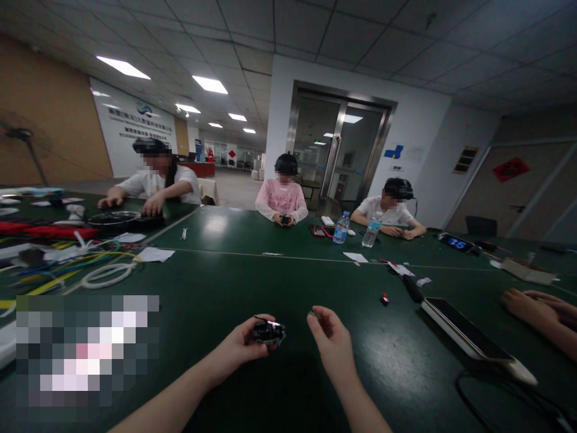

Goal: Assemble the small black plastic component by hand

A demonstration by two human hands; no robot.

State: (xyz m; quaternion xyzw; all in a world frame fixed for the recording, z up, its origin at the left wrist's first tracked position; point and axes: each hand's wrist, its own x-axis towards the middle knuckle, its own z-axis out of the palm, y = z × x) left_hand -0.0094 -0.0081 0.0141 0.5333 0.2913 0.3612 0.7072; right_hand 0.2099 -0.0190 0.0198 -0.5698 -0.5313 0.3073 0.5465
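My left hand (246,343) holds a small black device (269,332) with shiny parts, the fingers wrapped round its left side just above the green table (315,391). To the right of the device, and apart from it, is my right hand (329,337). Its thumb and index finger are pinched together around something tiny at their tips, too small to name. A small red and silver piece (384,299) lies on the table beyond my right hand.
A phone-like slab (469,331) with a black cable lies at the right, near another person's hands (536,307). Coiled white cable (108,275) and coloured wires spread at the left. Two bottles (341,228) stand farther back; three people sit across the table.
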